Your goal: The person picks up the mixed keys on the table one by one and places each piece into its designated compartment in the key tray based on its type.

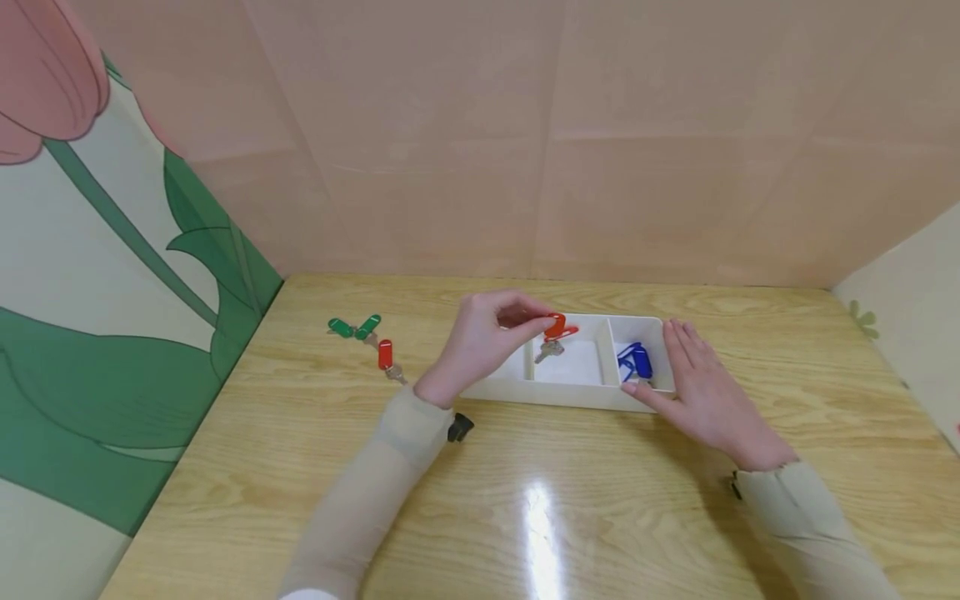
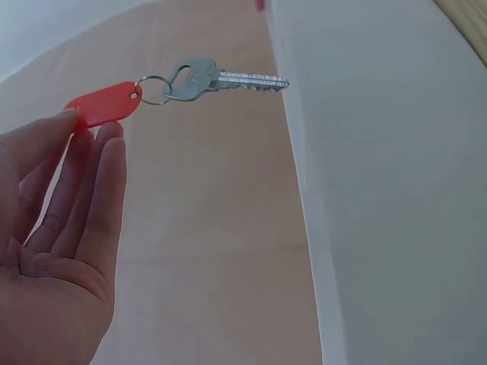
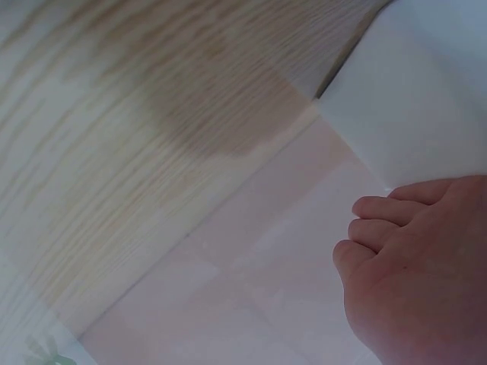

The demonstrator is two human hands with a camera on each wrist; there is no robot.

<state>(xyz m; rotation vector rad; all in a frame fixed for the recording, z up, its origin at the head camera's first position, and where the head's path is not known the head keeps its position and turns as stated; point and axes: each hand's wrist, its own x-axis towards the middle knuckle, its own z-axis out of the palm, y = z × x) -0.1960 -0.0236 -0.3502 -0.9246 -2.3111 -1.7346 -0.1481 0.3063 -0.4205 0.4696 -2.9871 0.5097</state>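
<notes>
My left hand [image 1: 487,337] pinches a red key tag [image 2: 106,105] between thumb and fingertips. A silver key [image 2: 199,80] hangs from the tag's ring, over the middle compartment of the white divided box [image 1: 562,394]. Another red tag [image 1: 570,331] shows just behind it in that compartment. My right hand [image 1: 708,396] lies against the box's right end, its fingers straight along the outer wall and its thumb at the front rim. Blue key tags [image 1: 642,362] lie in the right compartment. The left compartment is partly hidden behind my left hand and wrist.
On the wooden table [image 1: 600,500], left of the box, lie two green key tags [image 1: 368,327] and a red key tag [image 1: 386,354] with a key [image 1: 395,373]. A pinkish wall [image 1: 412,183] rises along the table's back edge.
</notes>
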